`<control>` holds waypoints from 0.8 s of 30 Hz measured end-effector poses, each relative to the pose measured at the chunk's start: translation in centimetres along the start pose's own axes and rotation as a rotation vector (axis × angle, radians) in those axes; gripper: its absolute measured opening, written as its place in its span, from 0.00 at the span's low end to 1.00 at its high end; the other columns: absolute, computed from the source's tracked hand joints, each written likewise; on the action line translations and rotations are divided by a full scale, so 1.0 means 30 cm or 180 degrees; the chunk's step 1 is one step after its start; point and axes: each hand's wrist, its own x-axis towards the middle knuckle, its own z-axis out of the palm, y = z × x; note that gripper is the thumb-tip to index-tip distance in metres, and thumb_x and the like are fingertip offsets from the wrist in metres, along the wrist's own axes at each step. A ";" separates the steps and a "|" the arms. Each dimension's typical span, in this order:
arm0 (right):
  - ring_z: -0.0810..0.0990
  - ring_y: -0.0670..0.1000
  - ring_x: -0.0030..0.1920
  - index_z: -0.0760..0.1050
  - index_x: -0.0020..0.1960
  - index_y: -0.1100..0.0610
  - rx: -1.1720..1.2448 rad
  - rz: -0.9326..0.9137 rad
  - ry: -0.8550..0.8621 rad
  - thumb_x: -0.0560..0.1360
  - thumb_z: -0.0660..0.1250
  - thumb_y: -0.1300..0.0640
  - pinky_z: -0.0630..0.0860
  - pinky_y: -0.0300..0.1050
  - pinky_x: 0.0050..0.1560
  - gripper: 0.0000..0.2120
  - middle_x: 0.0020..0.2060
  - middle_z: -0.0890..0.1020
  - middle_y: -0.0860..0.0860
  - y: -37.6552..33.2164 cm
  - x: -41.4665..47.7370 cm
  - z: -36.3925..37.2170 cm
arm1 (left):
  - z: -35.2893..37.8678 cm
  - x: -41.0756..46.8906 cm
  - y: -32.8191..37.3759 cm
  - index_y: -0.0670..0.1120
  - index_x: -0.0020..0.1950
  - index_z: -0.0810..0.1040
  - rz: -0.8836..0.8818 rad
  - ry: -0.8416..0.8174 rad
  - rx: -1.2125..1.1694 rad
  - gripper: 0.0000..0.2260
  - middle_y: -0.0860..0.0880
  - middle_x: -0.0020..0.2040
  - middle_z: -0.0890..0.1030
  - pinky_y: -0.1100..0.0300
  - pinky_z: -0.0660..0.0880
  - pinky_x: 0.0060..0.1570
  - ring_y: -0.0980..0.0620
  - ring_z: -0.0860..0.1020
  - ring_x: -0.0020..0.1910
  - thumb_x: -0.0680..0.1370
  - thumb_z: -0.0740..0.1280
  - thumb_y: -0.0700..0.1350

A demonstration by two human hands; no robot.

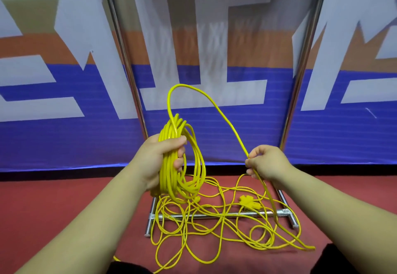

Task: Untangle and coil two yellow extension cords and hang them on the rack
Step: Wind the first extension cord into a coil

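Note:
My left hand (160,162) grips a thick coil of yellow extension cord (193,166) that hangs down in front of me. From the top of the coil one strand (214,106) arcs up and over to my right hand (265,162), which pinches it. Below that hand the strand drops to the floor. A loose tangle of yellow cord (214,228) lies on the red floor over the rack's base bar (217,215). A yellow multi-outlet end (249,202) rests in the tangle. The rack's two chrome uprights (123,54) rise on either side.
Behind the rack hangs a blue, white and orange banner (214,140). The floor (43,205) is red carpet. The right chrome upright (305,58) leans inward toward the top. Dark trouser knees show at the bottom edge (343,260).

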 end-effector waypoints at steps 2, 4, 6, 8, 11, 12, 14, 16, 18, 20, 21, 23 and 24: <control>0.83 0.53 0.28 0.76 0.40 0.59 -0.0456 0.0136 -0.0208 0.72 0.71 0.68 0.78 0.47 0.34 0.07 0.28 0.82 0.57 0.024 -0.003 -0.008 | 0.017 -0.007 0.006 0.40 0.44 0.74 0.0184 -0.0021 0.0091 0.10 0.44 0.31 0.71 0.59 0.69 0.28 0.49 0.69 0.22 0.72 0.70 0.45; 0.80 0.50 0.26 0.77 0.38 0.57 -0.1060 0.0155 -0.0480 0.71 0.71 0.67 0.75 0.41 0.31 0.07 0.30 0.83 0.55 0.042 -0.008 -0.016 | 0.030 -0.011 0.014 0.39 0.43 0.73 0.0349 -0.0085 0.0180 0.10 0.44 0.31 0.71 0.59 0.69 0.28 0.49 0.69 0.22 0.72 0.70 0.44; 0.79 0.48 0.27 0.80 0.40 0.55 -0.1504 0.0115 -0.0670 0.70 0.71 0.64 0.75 0.38 0.30 0.04 0.31 0.83 0.52 0.050 -0.017 -0.019 | 0.040 -0.014 0.021 0.40 0.41 0.73 0.0444 -0.0157 0.0140 0.09 0.44 0.31 0.70 0.58 0.69 0.28 0.49 0.68 0.22 0.73 0.70 0.44; 0.80 0.47 0.28 0.81 0.39 0.54 -0.1842 0.0044 -0.0891 0.71 0.72 0.62 0.75 0.37 0.32 0.04 0.31 0.83 0.51 0.055 -0.024 -0.012 | 0.049 -0.017 0.028 0.41 0.42 0.73 0.0461 -0.0171 -0.0002 0.07 0.46 0.31 0.70 0.59 0.70 0.28 0.51 0.68 0.22 0.74 0.68 0.43; 0.79 0.46 0.28 0.79 0.34 0.53 -0.2202 -0.0106 -0.1247 0.71 0.74 0.61 0.72 0.35 0.30 0.09 0.30 0.82 0.52 0.060 -0.040 0.016 | 0.057 -0.016 0.033 0.42 0.43 0.73 0.0477 -0.0212 -0.0189 0.05 0.48 0.30 0.70 0.60 0.71 0.26 0.53 0.68 0.21 0.75 0.66 0.43; 0.79 0.46 0.28 0.79 0.34 0.53 -0.2259 -0.0152 -0.1363 0.71 0.75 0.61 0.71 0.34 0.29 0.09 0.30 0.82 0.51 0.062 -0.047 0.024 | 0.059 -0.015 0.034 0.42 0.44 0.73 0.0486 -0.0236 -0.0266 0.05 0.48 0.30 0.70 0.60 0.71 0.26 0.53 0.68 0.21 0.76 0.65 0.43; 0.78 0.46 0.29 0.79 0.35 0.53 -0.2330 -0.0292 -0.1587 0.71 0.74 0.61 0.71 0.34 0.29 0.09 0.31 0.82 0.51 0.058 -0.064 0.036 | 0.064 -0.012 0.036 0.42 0.44 0.72 0.0525 -0.0259 -0.0351 0.05 0.48 0.30 0.70 0.60 0.71 0.26 0.54 0.68 0.22 0.77 0.64 0.43; 0.79 0.45 0.28 0.79 0.37 0.52 -0.2290 -0.0425 -0.1867 0.72 0.72 0.62 0.72 0.34 0.31 0.07 0.32 0.83 0.50 0.039 -0.088 0.037 | 0.067 -0.011 0.037 0.43 0.44 0.71 0.0577 -0.0187 -0.0325 0.04 0.49 0.30 0.70 0.61 0.71 0.26 0.54 0.68 0.21 0.77 0.64 0.42; 0.79 0.44 0.28 0.79 0.40 0.53 -0.2183 -0.0539 -0.2180 0.72 0.70 0.63 0.72 0.34 0.31 0.07 0.37 0.86 0.54 0.006 -0.120 0.031 | 0.064 -0.008 0.035 0.43 0.43 0.71 0.0606 -0.0096 -0.0280 0.04 0.48 0.30 0.70 0.61 0.71 0.25 0.54 0.68 0.21 0.76 0.63 0.43; 0.78 0.44 0.28 0.78 0.42 0.53 -0.2063 -0.0630 -0.2457 0.73 0.68 0.65 0.72 0.35 0.30 0.08 0.41 0.86 0.53 -0.028 -0.152 0.018 | 0.054 0.000 0.027 0.43 0.44 0.72 0.0584 0.0013 -0.0284 0.04 0.48 0.30 0.70 0.61 0.71 0.25 0.54 0.68 0.21 0.76 0.64 0.43; 0.78 0.44 0.28 0.78 0.42 0.52 -0.2050 -0.0682 -0.2578 0.73 0.68 0.65 0.71 0.35 0.30 0.08 0.40 0.86 0.51 -0.044 -0.168 0.011 | 0.048 0.005 0.023 0.43 0.44 0.72 0.0554 0.0067 -0.0311 0.04 0.48 0.30 0.71 0.61 0.71 0.26 0.54 0.68 0.22 0.75 0.64 0.43; 0.78 0.44 0.28 0.78 0.44 0.54 -0.2104 -0.0768 -0.2802 0.74 0.69 0.65 0.72 0.34 0.30 0.06 0.39 0.86 0.48 -0.066 -0.196 0.005 | 0.035 0.016 0.015 0.44 0.44 0.73 0.0489 0.0150 -0.0374 0.04 0.49 0.31 0.71 0.61 0.71 0.26 0.54 0.68 0.22 0.75 0.64 0.44; 0.78 0.43 0.28 0.79 0.46 0.56 -0.2152 -0.0799 -0.2903 0.74 0.70 0.64 0.72 0.32 0.31 0.04 0.39 0.85 0.48 -0.073 -0.207 0.005 | 0.030 0.020 0.012 0.44 0.43 0.73 0.0465 0.0192 -0.0398 0.04 0.49 0.31 0.71 0.61 0.70 0.26 0.54 0.68 0.22 0.75 0.65 0.45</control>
